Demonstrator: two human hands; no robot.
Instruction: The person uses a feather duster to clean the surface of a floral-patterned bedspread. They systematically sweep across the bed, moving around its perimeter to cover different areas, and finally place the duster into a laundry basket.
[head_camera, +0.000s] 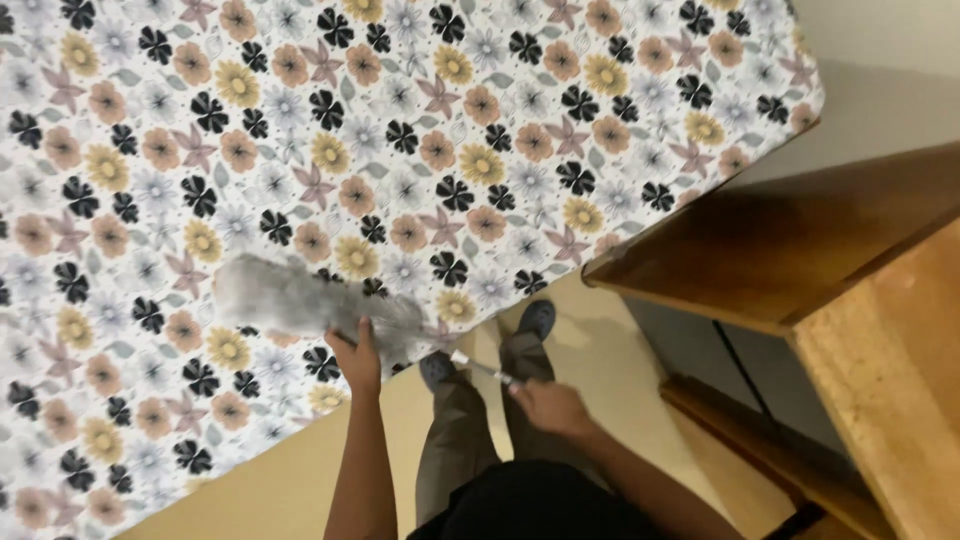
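Dark clothing (540, 505) at the 6 o'clock edge lies closest to the lens, cut off by the frame, with two forearms reaching up from it. Below them stand grey-brown trouser legs (455, 440) and two blue-grey slippers (537, 318) on a tan floor (270, 490); the slipper toward 7 o'clock is mostly hidden behind the duster.

Left hand (356, 357) rests at the edge of a bed (300, 150) covered in a white sheet printed with black, peach, yellow and mauve flowers. Its fingers lie flat and together against a grey fluffy duster head (300, 300); whether they pinch the fluff or only press on it cannot be told. The duster head is blurred, so its outline is hard to make out. It lies on the sheet near the bed's lower edge, stretching from the hand toward 10 o'clock.

Right hand (550, 405) is closed around a thin pale handle (482, 368), which runs toward 10 o'clock to the duster head. The fingers curl under, out of sight.

At 3 o'clock stands brown wooden furniture (800, 240), cut off by the right edge; a dark gap beneath its top is too shadowed to read. A pale wall (880, 60) fills the 1 o'clock corner.
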